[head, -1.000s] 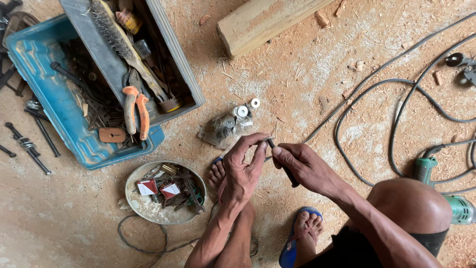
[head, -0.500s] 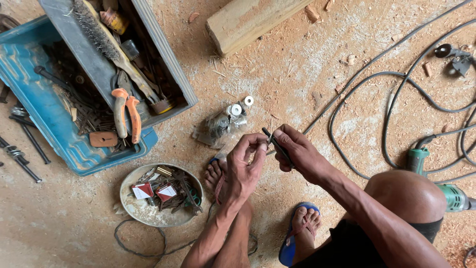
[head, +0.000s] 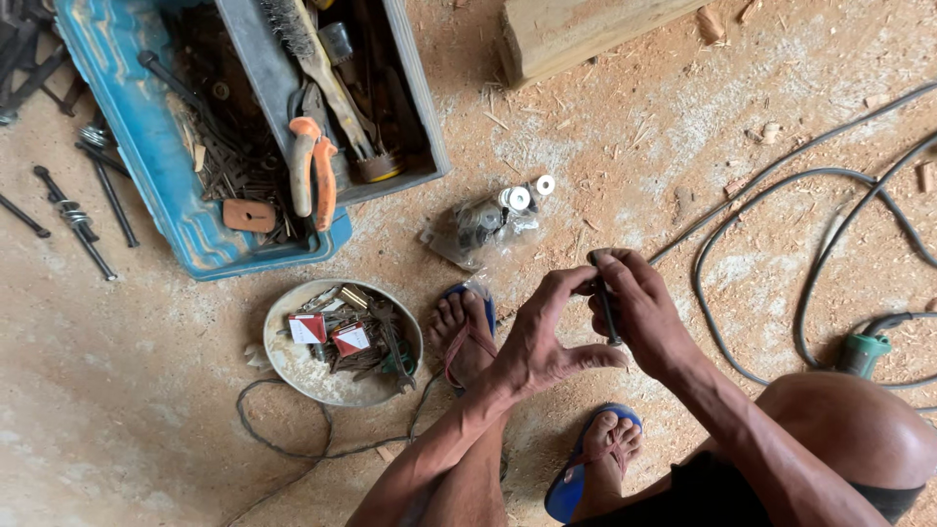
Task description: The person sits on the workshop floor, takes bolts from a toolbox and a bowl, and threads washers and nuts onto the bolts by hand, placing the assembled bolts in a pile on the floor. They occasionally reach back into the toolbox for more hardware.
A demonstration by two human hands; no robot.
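Since half a second before, the view had shifted: the toolbox [head: 185,195] sat further up and left, and the drill [head: 864,351] lay close to the right edge. Both hands had stayed together over the floor, above the feet, and had not parted.

The right hand [head: 644,312] was closed around a dark, slim tool [head: 605,310], held roughly upright, its top end showing between the fingers. The left hand [head: 542,337] met it with thumb and forefinger pinched at the tool's upper end, the other fingers curled loose; what the pinch held was too small to tell.

Counted: two hands, two feet in two blue sandals [head: 571,483], one blue toolbox with one grey tray [head: 420,146] inside, one pair of orange-handled pliers [head: 312,176], one wire brush [head: 312,49], one round dish [head: 293,366] holding two small red-and-white boxes [head: 327,332] among scrap, one clear bag [head: 478,224] of fittings, two white washers [head: 527,192] beside it, one wooden block [head: 576,29].
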